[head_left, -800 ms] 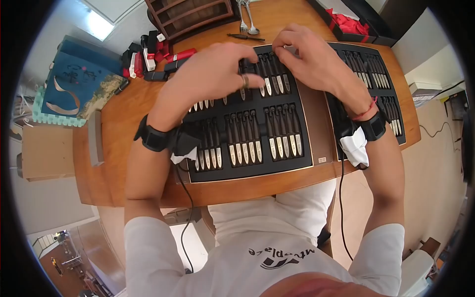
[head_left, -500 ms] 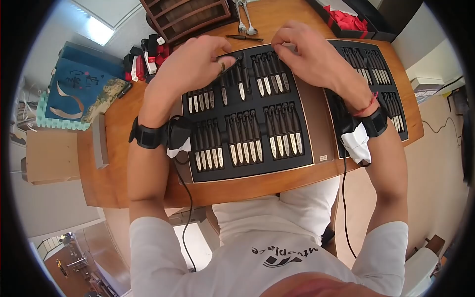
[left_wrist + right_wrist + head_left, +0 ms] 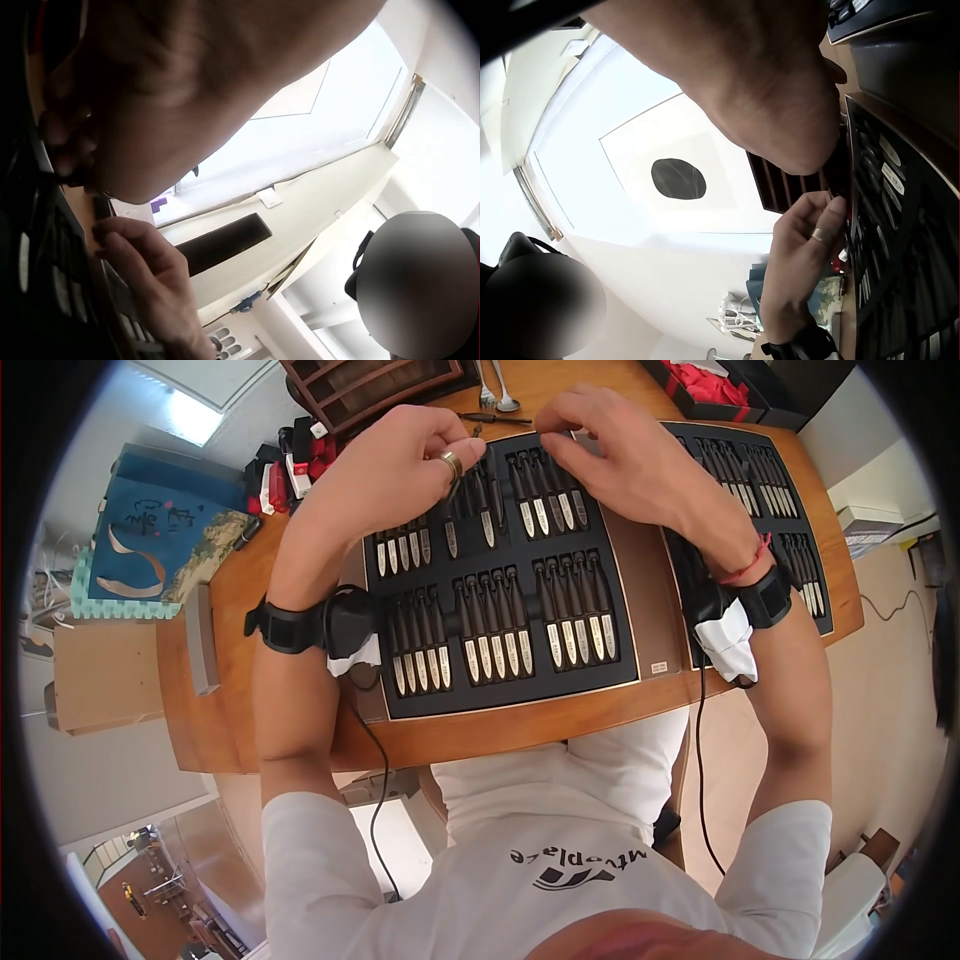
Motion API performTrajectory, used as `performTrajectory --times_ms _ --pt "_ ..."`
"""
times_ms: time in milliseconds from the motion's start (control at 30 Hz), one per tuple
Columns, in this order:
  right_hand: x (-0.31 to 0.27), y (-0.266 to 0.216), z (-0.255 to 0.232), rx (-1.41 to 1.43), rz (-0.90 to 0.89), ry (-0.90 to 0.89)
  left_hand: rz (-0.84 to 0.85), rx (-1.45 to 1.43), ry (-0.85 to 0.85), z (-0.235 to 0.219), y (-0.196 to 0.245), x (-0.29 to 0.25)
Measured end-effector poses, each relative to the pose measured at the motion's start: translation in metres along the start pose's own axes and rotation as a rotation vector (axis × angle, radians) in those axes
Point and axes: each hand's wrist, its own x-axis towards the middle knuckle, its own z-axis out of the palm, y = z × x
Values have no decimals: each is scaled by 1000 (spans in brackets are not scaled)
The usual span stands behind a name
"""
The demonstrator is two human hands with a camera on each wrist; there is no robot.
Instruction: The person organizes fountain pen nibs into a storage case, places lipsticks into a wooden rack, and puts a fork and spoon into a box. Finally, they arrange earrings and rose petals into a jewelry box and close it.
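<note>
A dark case tray (image 3: 505,695) holds rows of slim dark pieces (image 3: 490,625) with pointed silver ends. My left hand (image 3: 390,475), with a ring, is at the tray's far left edge. Its thumb and forefinger pinch a small dark piece (image 3: 477,431), mostly hidden by the fingers; I cannot tell its kind. In the right wrist view, the left thumb and fingertips meet. My right hand (image 3: 635,465) hovers over the tray's far right corner, fingers loosely bent, nothing visible in them. Some slots under the left hand are hidden.
A second tray (image 3: 820,595) of similar pieces lies right, past a brown strip (image 3: 640,580). Beyond the trays are a fork and spoon (image 3: 507,404), a thin dark tool (image 3: 500,419), a wooden rack (image 3: 370,395) and a black box (image 3: 755,400). A blue bag (image 3: 140,515) stands left.
My left hand has drawn back left from over the tray's upper middle and then reached farther away, uncovering several pieces. My right hand has shifted slightly left and away.
</note>
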Motion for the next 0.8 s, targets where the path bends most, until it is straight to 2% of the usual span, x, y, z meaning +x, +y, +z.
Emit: performTrajectory --times_ms 33,100,333,500,600,800 --pt "0 0 0 0 -1 -2 -1 -1 1 -4 9 -2" --pt "0 -1 0 28 23 -9 -189 -42 -155 -11 25 -6" --pt "1 1 -1 -21 5 -36 -161 -26 -91 -7 4 -5" --pt "1 1 0 8 23 -42 -194 -72 -43 -2 3 -2" --pt "0 0 -1 9 35 -49 -274 -43 -73 0 6 -2" --pt "0 2 -1 -1 18 -48 -306 -1 -67 6 1 3"
